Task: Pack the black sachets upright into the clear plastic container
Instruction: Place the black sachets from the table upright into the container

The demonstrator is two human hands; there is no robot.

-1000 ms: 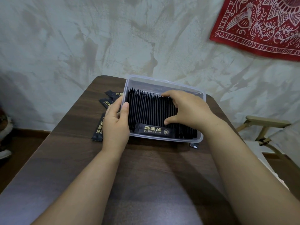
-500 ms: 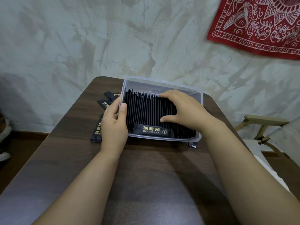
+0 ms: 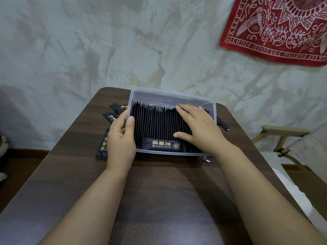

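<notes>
left hand (image 3: 120, 138) grips the container (image 3: 173, 94) by its left wall, right hand (image 3: 200, 128) flat atop the sachets (image 3: 155, 122).

Clear glossy plastic container (image 3: 213, 110), matt black sachets (image 3: 155, 121), dark wood-grain table (image 3: 159, 191)

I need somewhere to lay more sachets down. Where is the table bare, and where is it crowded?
Bare: the near table between the forearms, below the clear container; a strip inside it behind the packed sachets. Crowded: loose sachets left of the container, beside the left hand, and two more at its right side.
</notes>
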